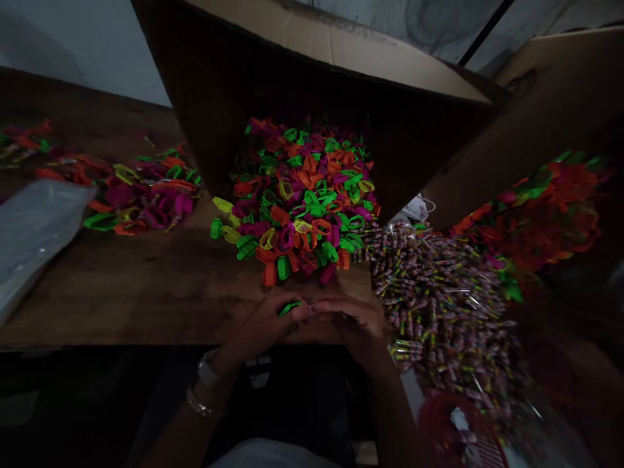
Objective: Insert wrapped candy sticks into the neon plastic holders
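My left hand (275, 318) is closed around a small green plastic toy watch (289, 308), mostly hidden by the fingers. Close against it at the table's front edge, my right hand (355, 318) has its fingers bent together toward the left fingertips; whatever they pinch is too small and dark to make out. Just beyond both hands lies a heap of toy watches (302, 214) in orange, green, magenta and yellow, spilling from a dark cardboard box. To the right spreads a large pile of small wrapped candy rolls (439, 279).
The cardboard box (351, 39) lies open toward me on the wooden table (146, 279). More watches (151, 195) lie at left beside a clear plastic bag (39, 221). Another watch heap (546, 214) is at far right. A red plastic container (461, 429) stands at lower right.
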Action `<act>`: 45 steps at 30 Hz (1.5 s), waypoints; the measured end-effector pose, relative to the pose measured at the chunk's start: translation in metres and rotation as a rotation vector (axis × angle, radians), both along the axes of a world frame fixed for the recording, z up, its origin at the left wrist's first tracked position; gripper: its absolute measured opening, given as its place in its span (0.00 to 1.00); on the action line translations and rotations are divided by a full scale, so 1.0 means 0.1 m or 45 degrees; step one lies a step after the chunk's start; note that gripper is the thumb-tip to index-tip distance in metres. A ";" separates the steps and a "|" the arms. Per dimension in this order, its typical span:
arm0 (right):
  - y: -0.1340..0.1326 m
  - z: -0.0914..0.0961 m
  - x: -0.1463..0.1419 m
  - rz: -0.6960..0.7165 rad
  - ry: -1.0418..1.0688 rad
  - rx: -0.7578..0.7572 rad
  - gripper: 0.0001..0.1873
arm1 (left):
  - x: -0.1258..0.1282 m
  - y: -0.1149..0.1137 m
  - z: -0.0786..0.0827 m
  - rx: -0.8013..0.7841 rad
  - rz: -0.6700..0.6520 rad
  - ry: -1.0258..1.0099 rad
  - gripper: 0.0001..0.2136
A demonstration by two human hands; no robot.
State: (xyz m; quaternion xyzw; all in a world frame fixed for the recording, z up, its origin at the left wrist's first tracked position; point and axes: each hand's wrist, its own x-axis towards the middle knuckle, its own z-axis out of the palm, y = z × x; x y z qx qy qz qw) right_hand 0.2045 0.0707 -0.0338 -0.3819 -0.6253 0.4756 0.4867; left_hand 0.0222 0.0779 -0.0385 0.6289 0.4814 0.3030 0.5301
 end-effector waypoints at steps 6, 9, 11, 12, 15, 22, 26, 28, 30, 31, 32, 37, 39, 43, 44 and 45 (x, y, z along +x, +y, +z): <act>-0.02 -0.09 -0.01 -0.134 -0.094 -0.051 0.15 | 0.01 -0.04 0.00 -0.088 0.045 0.003 0.16; -0.04 -0.10 -0.04 -0.189 -0.152 0.002 0.18 | 0.03 -0.05 0.01 -0.142 0.100 -0.038 0.15; -0.06 -0.10 -0.06 -0.190 -0.247 0.111 0.20 | 0.05 -0.06 -0.02 -0.185 0.135 -0.097 0.16; -0.07 -0.09 -0.07 -0.181 -0.301 0.160 0.21 | 0.06 -0.07 -0.04 -0.216 0.146 -0.127 0.16; -0.05 -0.08 -0.08 -0.146 -0.406 0.221 0.20 | 0.10 -0.11 -0.13 -0.296 0.197 -0.185 0.18; 0.12 -0.13 -0.26 -0.136 -0.200 0.004 0.16 | -0.11 -0.10 -0.20 -0.057 0.510 0.009 0.17; 0.18 -0.17 -0.30 -0.211 0.163 -0.196 0.26 | -0.67 0.21 -0.05 -0.136 0.951 -0.393 0.23; 0.18 -0.23 -0.17 -0.319 0.198 -0.225 0.24 | -0.98 0.36 0.01 -0.027 1.078 -0.746 0.28; 0.18 -0.32 0.08 -0.472 0.087 -0.202 0.21 | -1.19 0.42 0.02 0.063 1.168 -0.962 0.26; 0.20 -0.36 0.23 -0.564 -0.024 -0.175 0.19 | -1.24 0.42 0.00 0.066 1.174 -0.979 0.22; 0.23 -0.40 0.39 -0.660 -0.176 -0.141 0.17 | -1.24 0.40 -0.02 0.031 1.158 -0.927 0.18; 0.71 -0.46 0.87 -0.930 -0.642 -0.134 0.13 | -0.71 0.31 -0.21 -0.201 0.699 -0.018 0.17; 0.97 -0.41 0.89 -0.960 -0.779 -0.131 0.11 | -0.41 0.35 -0.29 -0.063 0.606 0.322 0.16; 1.27 -0.30 0.81 -0.907 -0.969 -0.117 0.08 | -0.08 0.44 -0.43 0.257 0.597 0.631 0.11; 1.28 -0.27 0.80 -0.889 -0.990 -0.114 0.08 | -0.07 0.43 -0.45 0.300 0.635 0.614 0.10; 1.27 -0.23 0.80 -0.874 -1.002 -0.105 0.07 | -0.07 0.41 -0.46 0.345 0.688 0.568 0.10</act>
